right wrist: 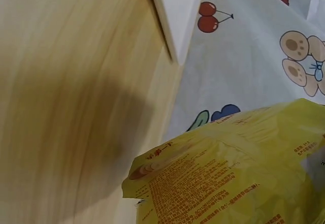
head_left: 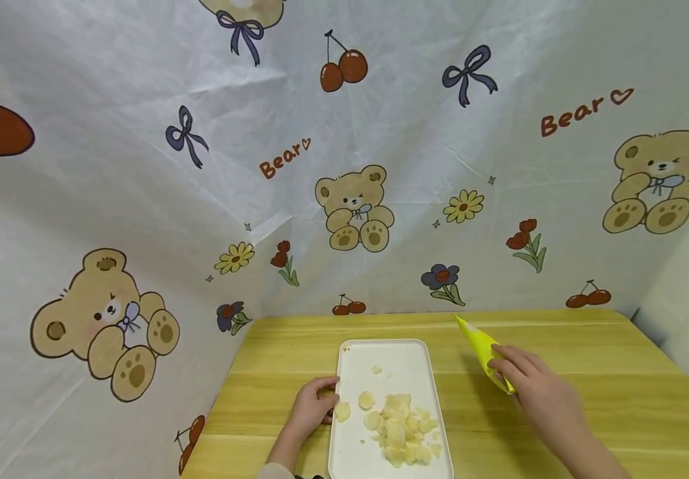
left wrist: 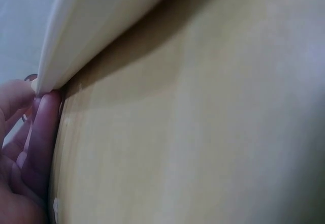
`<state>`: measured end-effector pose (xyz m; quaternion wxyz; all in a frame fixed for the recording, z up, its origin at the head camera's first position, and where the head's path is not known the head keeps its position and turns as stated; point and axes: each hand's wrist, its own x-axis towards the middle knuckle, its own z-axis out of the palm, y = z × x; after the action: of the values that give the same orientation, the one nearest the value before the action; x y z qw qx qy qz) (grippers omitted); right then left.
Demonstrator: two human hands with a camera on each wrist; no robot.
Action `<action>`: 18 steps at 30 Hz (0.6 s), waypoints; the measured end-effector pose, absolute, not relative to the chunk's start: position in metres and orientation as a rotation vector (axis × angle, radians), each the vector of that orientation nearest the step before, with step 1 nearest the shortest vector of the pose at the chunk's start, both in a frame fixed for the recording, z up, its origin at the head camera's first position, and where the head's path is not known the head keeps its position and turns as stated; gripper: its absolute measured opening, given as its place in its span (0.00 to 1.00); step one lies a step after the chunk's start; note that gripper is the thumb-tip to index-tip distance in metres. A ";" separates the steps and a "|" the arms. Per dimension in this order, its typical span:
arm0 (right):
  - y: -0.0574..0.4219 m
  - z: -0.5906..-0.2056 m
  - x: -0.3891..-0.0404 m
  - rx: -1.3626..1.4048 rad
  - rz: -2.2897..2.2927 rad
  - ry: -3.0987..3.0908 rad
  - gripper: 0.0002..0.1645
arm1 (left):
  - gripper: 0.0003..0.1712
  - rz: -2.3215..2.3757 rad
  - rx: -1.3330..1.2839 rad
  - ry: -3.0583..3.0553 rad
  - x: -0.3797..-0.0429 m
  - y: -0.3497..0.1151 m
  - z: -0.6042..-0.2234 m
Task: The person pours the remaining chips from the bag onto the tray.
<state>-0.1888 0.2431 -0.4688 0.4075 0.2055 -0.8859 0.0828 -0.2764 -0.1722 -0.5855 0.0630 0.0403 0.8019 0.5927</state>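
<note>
- yellow snack bag (head_left: 487, 352) in my right hand (head_left: 530, 389), fingers curled round its lower end, over the table's right half, just right of the tray
- white tray (head_left: 404, 359) at the table's front edge, chip pieces (head_left: 398, 426) piled on it
- my left hand (head_left: 311, 409) grips the tray's left rim, fingertips (left wrist: 43, 132) pressed on wooden table (head_left: 590, 372)
- bear-print cloth (head_left: 201, 199) behind

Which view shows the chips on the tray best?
The head view: the chips lie piled on the white tray, fully visible. The left wrist view shows only the tray's edge; the right wrist view only a corner, no chips.
</note>
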 end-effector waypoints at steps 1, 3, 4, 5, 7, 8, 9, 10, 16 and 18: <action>0.243 -0.471 -0.189 0.523 0.202 -2.230 0.39 | 0.23 1.788 0.121 2.424 -0.276 -0.172 -0.586; 0.243 -0.475 -0.190 0.534 0.191 -2.228 0.38 | 0.23 1.785 0.121 2.423 -0.276 -0.172 -0.586; 0.242 -0.477 -0.190 0.540 0.185 -2.228 0.37 | 0.23 1.784 0.123 2.423 -0.275 -0.172 -0.585; 0.242 -0.478 -0.189 0.546 0.180 -2.229 0.37 | 0.23 1.783 0.134 2.427 -0.275 -0.172 -0.586; 0.242 -0.481 -0.189 0.557 0.179 -2.235 0.38 | 0.23 1.783 0.139 2.426 -0.275 -0.171 -0.585; 0.242 -0.483 -0.188 0.557 0.181 -2.241 0.38 | 0.23 1.784 0.139 2.424 -0.274 -0.171 -0.585; 0.242 -0.484 -0.188 0.557 0.183 -2.248 0.39 | 0.23 1.784 0.140 2.426 -0.274 -0.171 -0.585; 0.242 -0.485 -0.188 0.555 0.185 -2.254 0.39 | 0.23 1.785 0.140 2.427 -0.274 -0.171 -0.585; 0.241 -0.491 -0.188 0.557 0.178 -2.290 0.39 | 0.24 1.797 0.148 2.431 -0.273 -0.171 -0.584; 0.240 -0.494 -0.187 0.563 0.178 -2.296 0.39 | 0.24 1.791 0.150 2.435 -0.273 -0.171 -0.584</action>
<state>-0.1872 0.2402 -0.4939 0.3760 0.2201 -0.8974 0.0697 -0.2729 -0.1706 -0.5839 0.0576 0.0494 0.8033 0.5907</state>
